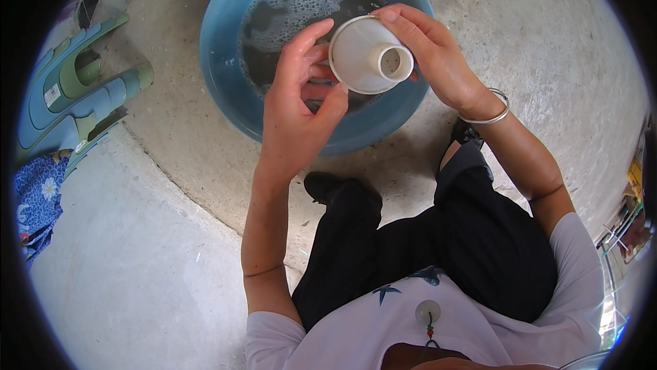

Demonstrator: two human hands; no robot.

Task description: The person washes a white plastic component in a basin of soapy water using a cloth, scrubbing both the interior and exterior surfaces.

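My right hand (436, 52) grips a white, funnel-shaped plastic piece (359, 54) by its rim and far side, above a blue basin (220, 67). The piece has a wide round rim and a short tube with a small perforated disc inside. My left hand (303, 98) is at the piece's left edge, its thumb tip by the lower rim and its other fingers spread and curved; whether they touch the piece is hard to tell. Grey soapy water (292, 16) with foam lies in the basin.
Stacked blue and green plastic chairs or stools (77, 88) lie at the left, beside a blue flowered cloth (41, 200). The concrete floor (154, 267) has a raised edge or seam. My black shoes are close to the basin's near side. A wire rack (613, 231) is at the far right.
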